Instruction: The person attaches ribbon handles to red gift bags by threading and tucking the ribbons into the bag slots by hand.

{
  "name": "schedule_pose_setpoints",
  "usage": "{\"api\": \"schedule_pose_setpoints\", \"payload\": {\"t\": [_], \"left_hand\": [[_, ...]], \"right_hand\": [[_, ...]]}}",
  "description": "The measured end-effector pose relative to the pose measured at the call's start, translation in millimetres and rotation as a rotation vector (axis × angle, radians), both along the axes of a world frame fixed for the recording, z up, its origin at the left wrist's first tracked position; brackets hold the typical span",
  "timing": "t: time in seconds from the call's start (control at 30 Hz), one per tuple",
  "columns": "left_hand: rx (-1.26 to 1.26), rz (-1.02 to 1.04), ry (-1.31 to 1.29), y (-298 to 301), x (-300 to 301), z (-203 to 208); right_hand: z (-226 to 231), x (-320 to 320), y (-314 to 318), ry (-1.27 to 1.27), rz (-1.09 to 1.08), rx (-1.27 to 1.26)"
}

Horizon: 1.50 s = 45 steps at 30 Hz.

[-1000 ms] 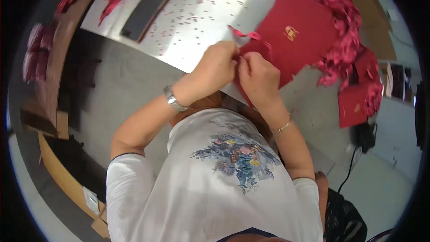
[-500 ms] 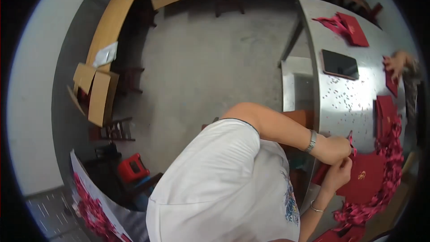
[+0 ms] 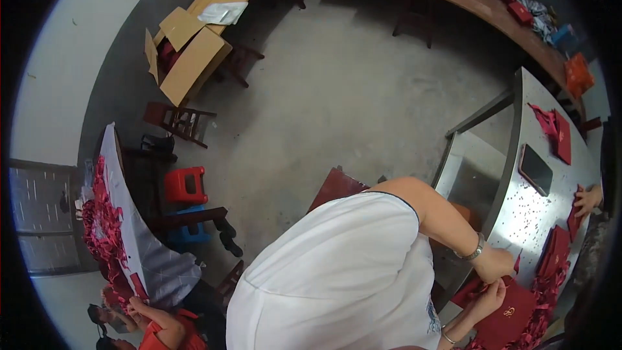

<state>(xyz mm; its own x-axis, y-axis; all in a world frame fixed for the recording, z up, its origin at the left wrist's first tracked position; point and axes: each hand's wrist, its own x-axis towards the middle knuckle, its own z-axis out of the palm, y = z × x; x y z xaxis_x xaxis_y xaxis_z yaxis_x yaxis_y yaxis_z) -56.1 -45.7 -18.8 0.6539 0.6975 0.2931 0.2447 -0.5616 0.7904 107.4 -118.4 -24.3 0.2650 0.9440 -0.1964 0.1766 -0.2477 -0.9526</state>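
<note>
curled in and brought together, left hand (image 3: 495,263) above right hand (image 3: 489,298); cannot tell whether pinched tight or holding anything between. to the right and lower from that grip, just beside: a flat, dark red, roughly square bag (image 3: 512,324) with a gold emblem, nearer to the right hand, long axis too foreshortened to settle. farther right from the grip, past the bag, a heap of crinkled pink-red ribbon (image 3: 544,299). partly hidden behind the right hand: the bag's near edge, touching or apart unclear. hard to make out at the lower rim: the bag's lowest corner.
</note>
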Motion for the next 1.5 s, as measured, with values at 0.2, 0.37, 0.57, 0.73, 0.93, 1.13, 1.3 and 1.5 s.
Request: {"api": "schedule_pose_setpoints", "payload": {"t": [0.2, 0.37, 0.57, 0.73, 0.93, 1.13, 1.3, 1.5], "left_hand": [[-0.099, -0.202, -0.311, -3.6, -14.4, 16.3], [-0.301, -0.245, -0.071, 2.6, -29.5, 39.5], [-0.019, -0.447, 0.198, 34.9, -22.3, 51.5], [0.110, -0.544, 0.196, 30.1, -13.5, 65.6], [0.153, -0.423, 0.095, 32.3, -23.4, 55.6], [0.158, -0.290, 0.067, 79.0, -12.2, 46.6], [0.065, -0.248, 0.176, 70.8, -4.8, 37.7], [-0.044, -0.180, 0.214, 74.4, -8.2, 34.7]], "right_hand": [[12.8, -20.3, -15.0, -0.488, 0.078, 0.307], [43.9, -53.0, -18.2, -0.539, 0.002, 0.311], [43.9, -58.1, -20.9, -0.647, -0.006, 0.240], [48.2, -62.5, -44.0, -0.806, -0.061, 0.402], [46.0, -66.4, -43.5, -0.830, -0.053, 0.362], [56.1, -46.0, -58.0, -0.800, -0.099, 0.225], [53.5, -46.2, -58.6, -1.087, -0.096, 0.267], [43.1, -34.3, -87.6, -0.985, -0.425, 0.436]]}}
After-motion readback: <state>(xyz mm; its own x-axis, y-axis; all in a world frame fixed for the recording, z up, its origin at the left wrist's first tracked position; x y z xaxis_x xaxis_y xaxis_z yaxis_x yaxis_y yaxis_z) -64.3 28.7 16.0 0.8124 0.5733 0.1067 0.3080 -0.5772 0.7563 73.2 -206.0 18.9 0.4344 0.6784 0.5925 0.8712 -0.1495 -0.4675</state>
